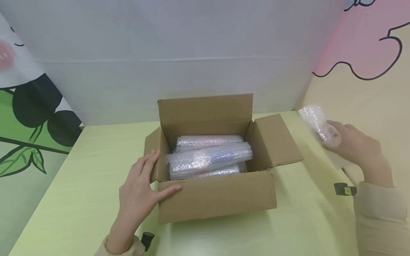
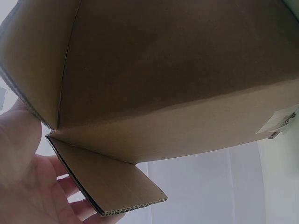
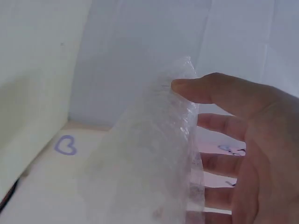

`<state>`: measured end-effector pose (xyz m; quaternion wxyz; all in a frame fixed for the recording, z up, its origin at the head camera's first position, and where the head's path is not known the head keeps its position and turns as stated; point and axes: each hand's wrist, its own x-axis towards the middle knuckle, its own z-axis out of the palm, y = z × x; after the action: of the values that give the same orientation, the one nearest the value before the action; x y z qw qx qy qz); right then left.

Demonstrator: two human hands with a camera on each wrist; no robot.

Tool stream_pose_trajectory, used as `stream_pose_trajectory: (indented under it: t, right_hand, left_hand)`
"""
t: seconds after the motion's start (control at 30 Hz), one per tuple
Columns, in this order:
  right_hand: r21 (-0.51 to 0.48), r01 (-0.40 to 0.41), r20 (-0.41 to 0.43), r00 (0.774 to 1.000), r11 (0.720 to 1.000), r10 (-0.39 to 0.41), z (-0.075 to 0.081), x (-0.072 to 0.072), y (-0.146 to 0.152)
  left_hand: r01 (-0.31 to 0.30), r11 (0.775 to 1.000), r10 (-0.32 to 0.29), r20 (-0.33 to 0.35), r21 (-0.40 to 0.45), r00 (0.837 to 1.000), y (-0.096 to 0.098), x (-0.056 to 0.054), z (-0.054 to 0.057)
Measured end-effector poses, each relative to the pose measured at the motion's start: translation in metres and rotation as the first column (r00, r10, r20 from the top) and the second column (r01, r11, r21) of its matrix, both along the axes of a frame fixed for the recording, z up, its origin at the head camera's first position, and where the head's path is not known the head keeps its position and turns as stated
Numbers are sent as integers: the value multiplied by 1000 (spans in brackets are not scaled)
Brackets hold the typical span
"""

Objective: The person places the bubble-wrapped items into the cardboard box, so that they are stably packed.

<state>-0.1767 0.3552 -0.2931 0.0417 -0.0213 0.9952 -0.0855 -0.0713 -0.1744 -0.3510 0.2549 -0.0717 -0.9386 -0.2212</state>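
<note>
An unsealed cardboard box [image 1: 217, 195] stands with its flaps folded outward. Inside lie several bundles in clear bubble wrap; the top bundle [image 1: 209, 158] shows a bluish patch, and one behind it [image 1: 209, 140] looks pinkish. My left hand [image 1: 137, 188] rests at the box's near left corner, fingers along the left flap [image 2: 107, 179] and thumb spread over the front flap. Off to the right of the box, my right hand [image 1: 352, 142] holds another bubble-wrapped bundle [image 3: 154, 144] up off the table, thumb on one side and fingers on the other. The wrap hides what is within.
The box sits on a pale yellow-green table [image 1: 80, 192]. A whitish sheet [image 1: 179, 81] hangs behind it, and printed panels flank the table, with a pink shape [image 1: 362, 42] on the right. A blue heart mark [image 3: 66, 145] shows in the right wrist view.
</note>
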Motion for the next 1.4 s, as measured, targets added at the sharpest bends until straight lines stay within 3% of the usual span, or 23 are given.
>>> stream_pose_trajectory:
  t: [0.13, 0.3, 0.43, 0.57, 0.8, 0.93, 1.2, 1.4]
  right_hand:
    - [48, -35, -108, 993, 998, 41, 34, 3, -18]
    - [85, -154, -231, 958, 984, 170, 66, 8, -50]
    - [59, -297, -214, 929, 953, 303, 82, 11, -77]
    - [38, -447, -175, 878, 894, 446, 93, 11, -106]
    - [102, -649, -111, 746, 754, 657, 106, 6, -157]
    - [133, -708, -53, 694, 694, 718, 109, 1, -183]
    - [202, -775, 72, 622, 599, 780, 106, -11, -227]
    - [243, -794, 154, 599, 557, 786, 96, -21, -251]
  left_hand:
    - [-1, 1000, 1, 0, 2, 1000, 0, 0, -1]
    - [-2, 1000, 2, 1, 5, 1000, 1, 0, -1]
    - [-1, 1000, 1, 2, 4, 1000, 1, 0, 0]
    - [0, 1000, 0, -1, 2, 1000, 1, 0, 1]
    - [-2, 1000, 2, -3, 1, 1000, 1, 0, -1]
    - [4, 1000, -4, -15, 1, 1000, 1, 0, -1]
    - [9, 1000, -9, -25, 1, 1000, 1, 0, 0]
    - [11, 1000, -11, -25, -2, 1000, 2, -1, 0]
